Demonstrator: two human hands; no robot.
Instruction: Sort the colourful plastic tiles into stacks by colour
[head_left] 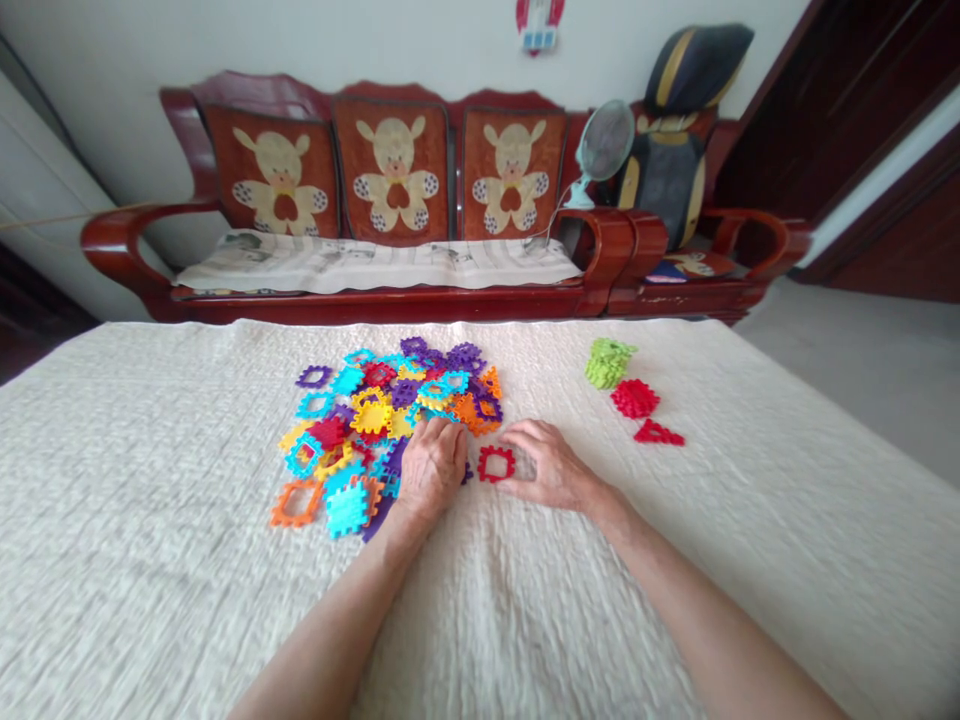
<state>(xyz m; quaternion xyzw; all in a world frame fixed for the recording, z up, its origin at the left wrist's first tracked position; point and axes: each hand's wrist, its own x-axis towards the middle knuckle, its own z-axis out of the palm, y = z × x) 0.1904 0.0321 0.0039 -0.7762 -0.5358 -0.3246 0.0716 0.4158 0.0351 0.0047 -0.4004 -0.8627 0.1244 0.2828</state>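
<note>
My left hand [435, 462] is at the right edge of a mixed pile of toothed plastic building pieces [371, 418]. Its fingers are curled downward, and whatever they grip is hidden beneath them. My right hand [551, 468] is beside the pile with thumb and fingers apart. Between them, flat on the cloth, lies a red square frame piece [496, 464]; I cannot tell whether the thumb touches it. Purple, blue, yellow, orange and red pieces make up the pile, some solid and some hollow.
To the right stand a green stack of pieces [609, 363] and a red stack [636, 398], with a red triangular piece [659, 433] in front. A cream quilted cloth [187, 560] covers the table. Behind it are a wooden sofa [390, 305] and a small fan [606, 140].
</note>
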